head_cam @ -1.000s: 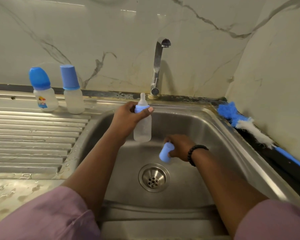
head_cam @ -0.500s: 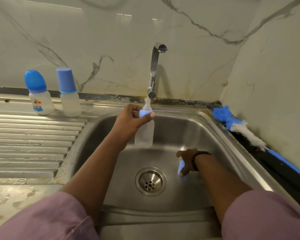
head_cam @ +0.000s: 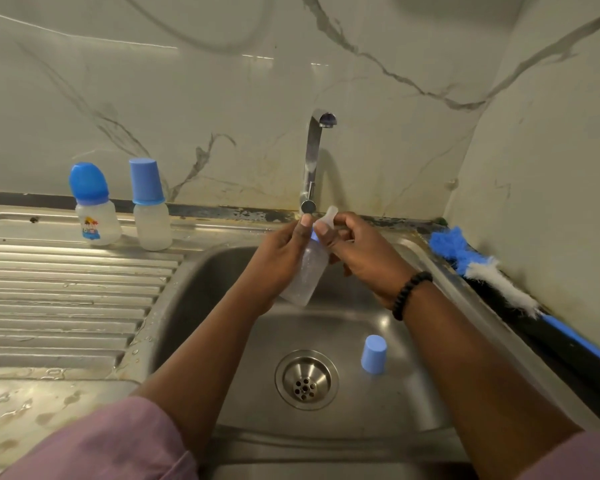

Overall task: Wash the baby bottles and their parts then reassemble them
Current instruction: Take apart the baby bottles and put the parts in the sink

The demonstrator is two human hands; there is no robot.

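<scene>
Bottle (head_cam: 305,271) in hand is mid frame, held tilted over the sink basin (head_cam: 326,334), below the tap spout, so anything that drips falls into the basin.

Near first: sleeves at bottom edge, both forearms reaching up frame. Drain (head_cam: 306,380) at lower centre. Loose blue cap (head_cam: 373,354) stands open end down on the basin floor just right of the drain, apart from both hands; parked there, I'd say, to free the right hand and wait its turn for washing.

Mid: left hand (head_cam: 278,263) wraps the clear body, fingers closed round it, thumb up by the blue collar (head_cam: 314,236); steadies the bottle. Right hand (head_cam: 364,258) pinches at the collar and teat (head_cam: 329,216), fingers pressed onto the ring. Reads as an unscrewing grip, one hand holds, the other twists. Judgement only. No water seen running from the tap (head_cam: 312,161).

Far: two capped bottles on the ridged draining surface (head_cam: 66,292), upper left, against the wall: round-capped bottle (head_cam: 96,206) left, flat-capped bottle (head_cam: 149,206) beside it, near but not touching. Whether washed or waiting, cannot tell. Bottle brush (head_cam: 482,271) lies along the right rim, blue and white bristles toward the corner, within reach for scrubbing.
</scene>
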